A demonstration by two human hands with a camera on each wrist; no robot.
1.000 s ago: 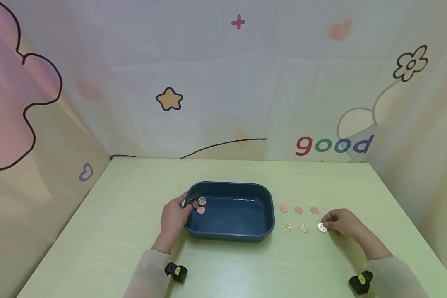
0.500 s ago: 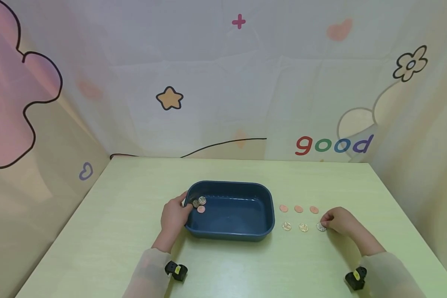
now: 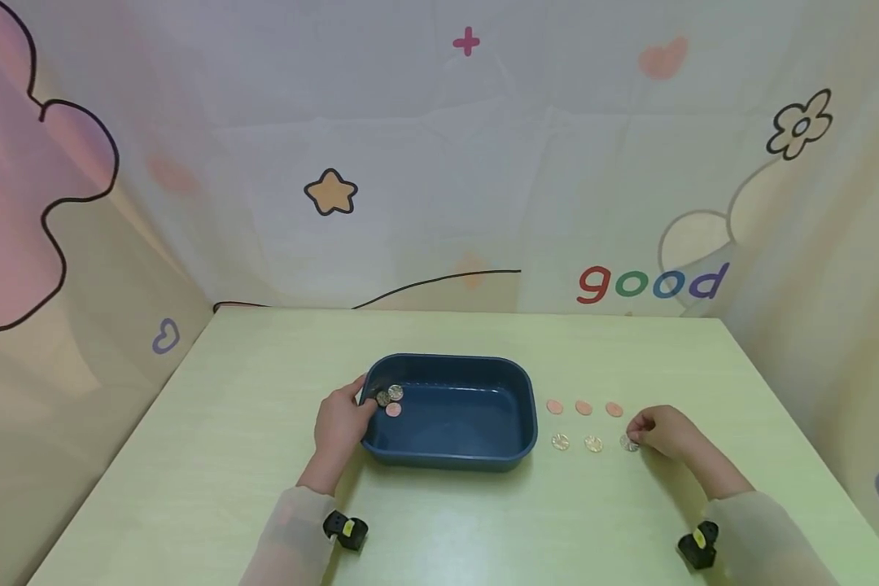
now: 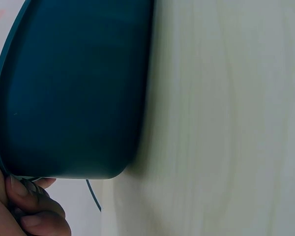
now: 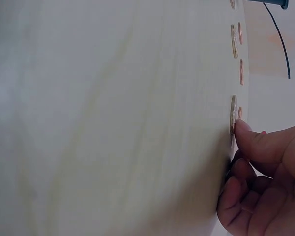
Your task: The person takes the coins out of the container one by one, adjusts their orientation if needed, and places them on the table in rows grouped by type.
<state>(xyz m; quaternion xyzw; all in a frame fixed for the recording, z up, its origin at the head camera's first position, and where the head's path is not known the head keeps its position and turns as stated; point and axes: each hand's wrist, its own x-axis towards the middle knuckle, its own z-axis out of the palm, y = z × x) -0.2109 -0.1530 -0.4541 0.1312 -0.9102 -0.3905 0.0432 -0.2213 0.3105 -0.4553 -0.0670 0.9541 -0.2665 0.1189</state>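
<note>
A dark blue rectangular tray (image 3: 450, 456) stands on the table. At its left end my left hand (image 3: 340, 427) grips the rim, thumb over the edge and fingers outside; in the left wrist view these curled fingers (image 4: 44, 206) show below the tray. Three coins lie inside near that end: a pink-copper one (image 3: 393, 409), a silvery one (image 3: 395, 392) and a darker one (image 3: 383, 399). Right of the tray, my right hand (image 3: 662, 431) pinches a silver coin (image 3: 627, 444) on the tabletop. Its thumb (image 5: 255, 142) touches the coin's end in the right wrist view.
Three copper coins, the middle one (image 3: 583, 408) among them, form a back row. Two gold coins, the nearer to the tray (image 3: 560, 442) included, line up with the silver coin in front. A printed cloth (image 3: 425, 163) hangs behind the table (image 3: 439, 529).
My right hand has shifted slightly left with the silver coin, bringing it nearer the two gold ones. The left hand keeps its grip on the tray.
</note>
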